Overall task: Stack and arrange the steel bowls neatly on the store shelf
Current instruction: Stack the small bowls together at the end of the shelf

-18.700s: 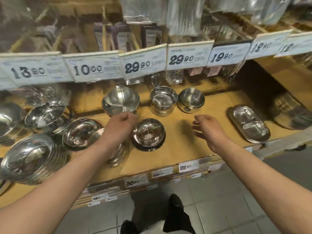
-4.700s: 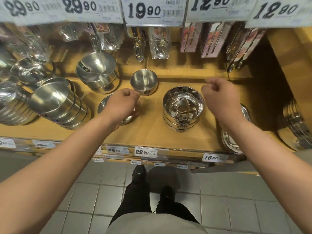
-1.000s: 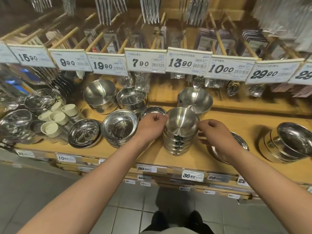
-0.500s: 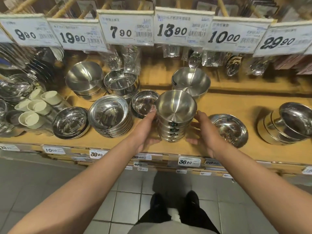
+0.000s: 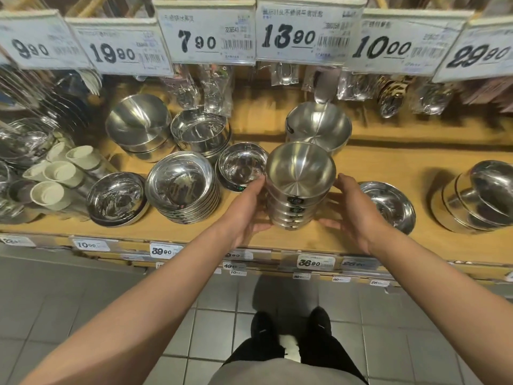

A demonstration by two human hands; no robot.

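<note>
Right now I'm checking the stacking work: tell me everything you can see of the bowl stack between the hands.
The bowl stack is about five nested brushed-steel bowls, mouths up, each with a small dark label on its side. It stands upright near the front of the wooden shelf. The left hand and right hand flank it with open fingers against its sides.

Both arms stretched fwd, bare forearms angling in toward each other. Left hand (image 5: 245, 211) w/ palm facing right, fingers pretty much straight, thumb low & pointing inward. Right hand (image 5: 354, 211) mirrors it, palm facing left, fingers extended, thumb sticking in. Wrists about level w/ each other.
</note>
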